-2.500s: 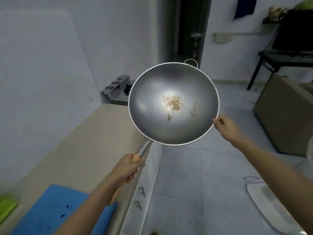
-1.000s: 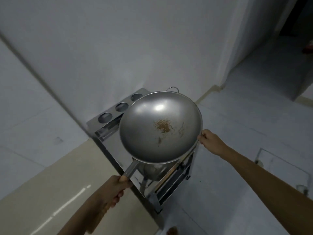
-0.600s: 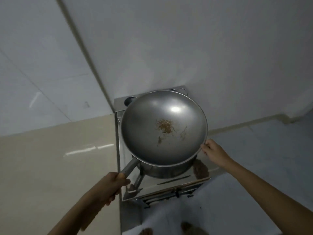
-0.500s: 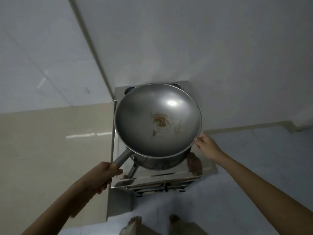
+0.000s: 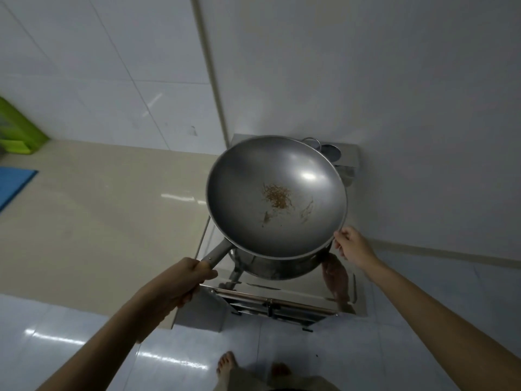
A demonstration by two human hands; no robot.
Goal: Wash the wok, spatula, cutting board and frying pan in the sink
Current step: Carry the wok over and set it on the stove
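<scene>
The scene is dimly lit. A bright glare spot is seen inside the wok (image 5: 276, 193), and reflections on the floor (image 5: 84, 342). Straight wall lines are bent near the edges.

— Where do we have the wok (image 5: 277, 193)?
— Above the sink (image 5: 284, 289), which stands right of the counter (image 5: 98, 215).
— Our 2 hands?
— Left hand (image 5: 180, 280) on the handle, right hand (image 5: 352, 246) at the right rim.

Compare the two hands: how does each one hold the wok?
The left hand wraps its fingers around the wok's long handle; the right hand pinches the rim on the opposite side. The left sits nearer the counter, the right over the steel sink. Both carry the wok above the sink.
</scene>
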